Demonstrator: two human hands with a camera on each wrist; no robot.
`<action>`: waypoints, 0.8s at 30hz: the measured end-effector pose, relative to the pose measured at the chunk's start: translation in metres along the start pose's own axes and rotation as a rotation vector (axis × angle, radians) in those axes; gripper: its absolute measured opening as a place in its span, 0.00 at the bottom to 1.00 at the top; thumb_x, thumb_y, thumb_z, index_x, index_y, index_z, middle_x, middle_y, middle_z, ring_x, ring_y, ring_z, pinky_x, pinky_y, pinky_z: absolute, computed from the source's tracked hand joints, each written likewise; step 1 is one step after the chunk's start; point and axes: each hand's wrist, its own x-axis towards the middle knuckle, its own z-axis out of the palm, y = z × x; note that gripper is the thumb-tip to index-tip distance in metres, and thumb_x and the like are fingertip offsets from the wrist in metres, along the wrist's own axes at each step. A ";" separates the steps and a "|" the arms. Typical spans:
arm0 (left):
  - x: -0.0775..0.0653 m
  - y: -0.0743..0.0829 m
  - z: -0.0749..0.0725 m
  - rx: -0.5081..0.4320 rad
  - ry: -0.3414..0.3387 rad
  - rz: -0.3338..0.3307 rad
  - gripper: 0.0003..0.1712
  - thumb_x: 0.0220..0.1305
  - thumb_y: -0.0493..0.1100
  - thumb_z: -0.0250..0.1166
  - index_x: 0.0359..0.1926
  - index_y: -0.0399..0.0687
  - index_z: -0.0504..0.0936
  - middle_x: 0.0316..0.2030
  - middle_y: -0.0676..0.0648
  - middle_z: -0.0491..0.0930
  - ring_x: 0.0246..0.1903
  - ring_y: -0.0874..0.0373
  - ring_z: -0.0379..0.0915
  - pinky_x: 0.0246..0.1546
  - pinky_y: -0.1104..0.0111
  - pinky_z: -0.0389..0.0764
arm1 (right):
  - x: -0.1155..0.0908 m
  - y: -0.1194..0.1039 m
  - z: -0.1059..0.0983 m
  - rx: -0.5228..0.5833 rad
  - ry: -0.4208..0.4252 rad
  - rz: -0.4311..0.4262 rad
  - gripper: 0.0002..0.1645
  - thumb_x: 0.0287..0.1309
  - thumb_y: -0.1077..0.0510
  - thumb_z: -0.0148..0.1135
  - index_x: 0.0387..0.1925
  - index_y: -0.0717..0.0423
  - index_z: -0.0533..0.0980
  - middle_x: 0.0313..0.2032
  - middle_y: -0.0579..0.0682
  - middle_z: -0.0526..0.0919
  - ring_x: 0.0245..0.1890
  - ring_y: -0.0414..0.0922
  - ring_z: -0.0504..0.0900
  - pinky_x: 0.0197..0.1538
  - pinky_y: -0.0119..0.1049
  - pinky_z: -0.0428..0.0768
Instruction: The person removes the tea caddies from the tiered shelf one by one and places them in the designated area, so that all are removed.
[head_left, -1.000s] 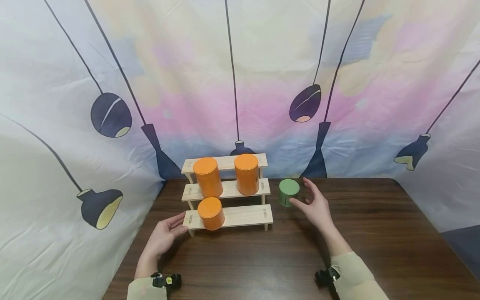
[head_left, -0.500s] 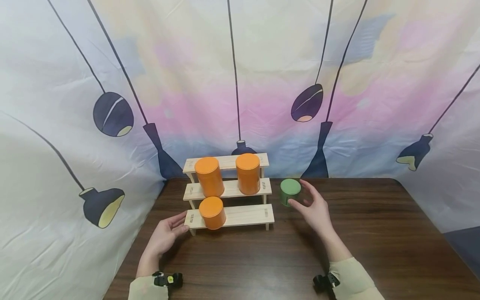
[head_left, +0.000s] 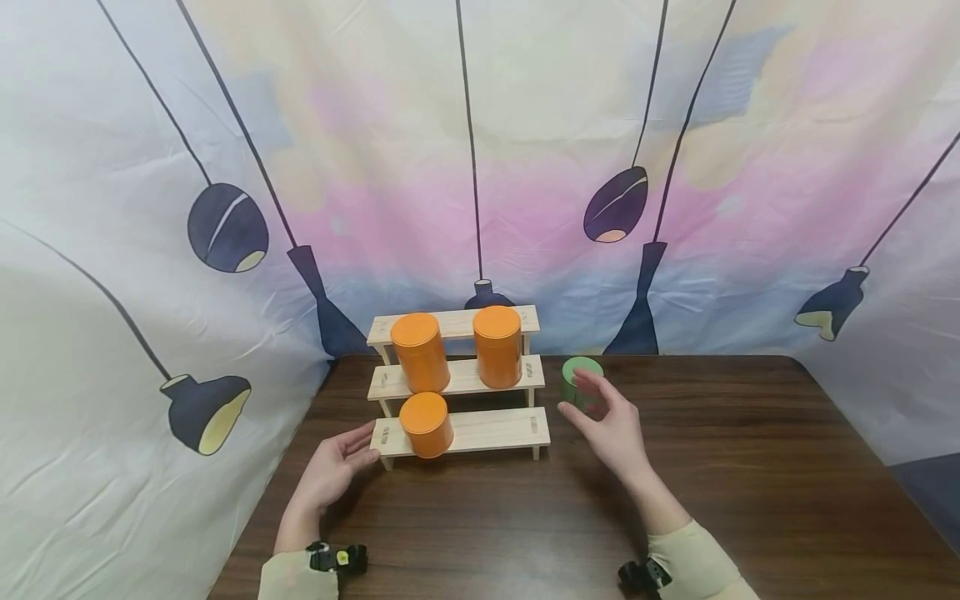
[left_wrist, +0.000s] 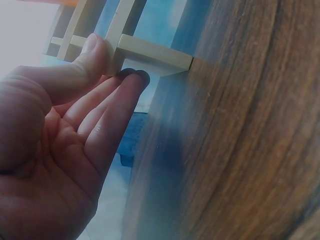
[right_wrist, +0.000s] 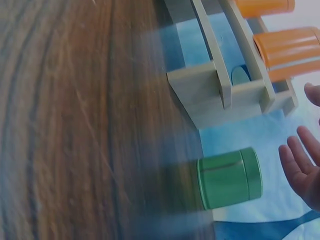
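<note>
Right grip has shifted left and toward the camera, fingers and thumb spread around nothing, so I judge the green tin is unheld for now. It stands upright on the tabletop, just beside the rack, whose left end my left grip pinches. Tabletop's back edge looks near the tin; I have open room rightward.
</note>
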 end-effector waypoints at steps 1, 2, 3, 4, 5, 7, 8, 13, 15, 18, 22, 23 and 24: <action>0.000 0.000 0.000 0.003 -0.002 0.004 0.33 0.76 0.36 0.67 0.76 0.32 0.70 0.71 0.34 0.74 0.70 0.42 0.74 0.64 0.59 0.80 | -0.001 -0.001 0.002 0.012 -0.010 -0.003 0.34 0.59 0.61 0.82 0.66 0.56 0.80 0.58 0.60 0.87 0.59 0.54 0.86 0.55 0.53 0.87; 0.000 -0.001 0.000 0.002 -0.001 0.005 0.33 0.76 0.36 0.67 0.76 0.32 0.70 0.71 0.34 0.74 0.70 0.42 0.74 0.65 0.58 0.80 | -0.002 -0.002 0.004 0.022 -0.020 -0.004 0.34 0.59 0.62 0.81 0.66 0.55 0.80 0.57 0.60 0.88 0.58 0.54 0.86 0.54 0.53 0.88; 0.001 -0.001 0.000 -0.001 0.001 0.005 0.33 0.76 0.36 0.67 0.76 0.32 0.70 0.71 0.34 0.74 0.70 0.41 0.74 0.65 0.58 0.80 | -0.003 -0.004 0.006 0.029 -0.032 -0.004 0.33 0.59 0.62 0.81 0.66 0.55 0.80 0.56 0.60 0.88 0.57 0.54 0.87 0.53 0.54 0.88; 0.001 -0.002 0.000 0.000 0.002 0.006 0.33 0.76 0.36 0.67 0.76 0.32 0.70 0.71 0.34 0.74 0.70 0.41 0.74 0.65 0.58 0.80 | -0.004 -0.005 0.009 0.032 -0.046 -0.002 0.33 0.59 0.61 0.81 0.65 0.54 0.81 0.55 0.60 0.88 0.57 0.54 0.87 0.53 0.53 0.88; 0.001 -0.002 0.000 0.000 0.000 0.006 0.33 0.76 0.36 0.67 0.76 0.32 0.70 0.71 0.34 0.74 0.70 0.41 0.74 0.65 0.58 0.80 | -0.006 -0.006 0.011 0.035 -0.064 0.000 0.32 0.60 0.61 0.81 0.65 0.54 0.81 0.55 0.60 0.89 0.56 0.54 0.87 0.53 0.53 0.88; 0.002 -0.003 0.000 0.000 -0.001 0.006 0.33 0.76 0.36 0.67 0.76 0.32 0.70 0.71 0.34 0.74 0.70 0.42 0.74 0.65 0.58 0.80 | -0.008 -0.007 0.017 0.035 -0.110 0.011 0.31 0.61 0.60 0.81 0.64 0.54 0.81 0.53 0.59 0.89 0.54 0.54 0.88 0.53 0.49 0.89; 0.002 -0.004 0.000 -0.001 0.000 0.007 0.33 0.76 0.36 0.67 0.76 0.32 0.70 0.71 0.34 0.74 0.70 0.42 0.74 0.65 0.58 0.80 | -0.009 -0.008 0.021 0.036 -0.140 0.014 0.30 0.61 0.60 0.80 0.64 0.55 0.81 0.53 0.58 0.89 0.53 0.54 0.88 0.52 0.48 0.89; 0.001 -0.005 0.000 0.000 0.002 0.016 0.34 0.75 0.37 0.68 0.76 0.33 0.70 0.71 0.35 0.75 0.70 0.42 0.74 0.64 0.59 0.80 | -0.015 -0.010 0.039 0.056 -0.295 0.013 0.29 0.62 0.59 0.80 0.64 0.55 0.82 0.50 0.54 0.90 0.49 0.52 0.90 0.52 0.44 0.89; 0.001 -0.005 0.000 0.001 0.002 0.021 0.34 0.75 0.37 0.68 0.76 0.33 0.70 0.71 0.35 0.75 0.70 0.42 0.74 0.64 0.59 0.81 | -0.017 -0.011 0.047 0.060 -0.341 -0.008 0.29 0.62 0.59 0.79 0.63 0.55 0.82 0.49 0.53 0.90 0.48 0.51 0.90 0.52 0.45 0.89; 0.000 -0.005 -0.001 0.007 0.007 0.019 0.33 0.76 0.37 0.68 0.77 0.34 0.70 0.70 0.35 0.75 0.69 0.43 0.74 0.64 0.62 0.81 | -0.019 -0.013 0.061 0.042 -0.397 -0.055 0.29 0.63 0.58 0.79 0.64 0.58 0.82 0.50 0.54 0.90 0.49 0.51 0.90 0.52 0.44 0.89; 0.001 -0.004 -0.001 0.009 0.008 0.016 0.33 0.76 0.38 0.68 0.77 0.34 0.70 0.71 0.35 0.75 0.69 0.43 0.74 0.63 0.63 0.81 | -0.021 -0.017 0.078 0.016 -0.456 -0.079 0.31 0.63 0.58 0.79 0.65 0.59 0.80 0.55 0.58 0.89 0.53 0.54 0.89 0.55 0.43 0.88; 0.001 -0.004 -0.001 0.010 0.009 0.014 0.33 0.76 0.38 0.68 0.77 0.34 0.70 0.71 0.36 0.75 0.69 0.44 0.74 0.63 0.63 0.81 | -0.022 -0.018 0.082 0.020 -0.465 -0.081 0.32 0.63 0.59 0.79 0.66 0.59 0.80 0.56 0.58 0.88 0.54 0.55 0.88 0.55 0.43 0.88; 0.001 -0.004 -0.001 0.008 0.008 0.013 0.33 0.76 0.38 0.68 0.77 0.34 0.70 0.71 0.36 0.75 0.69 0.44 0.74 0.64 0.62 0.81 | -0.022 -0.018 0.087 0.021 -0.471 -0.085 0.33 0.63 0.59 0.79 0.67 0.59 0.79 0.58 0.59 0.87 0.54 0.56 0.88 0.55 0.43 0.88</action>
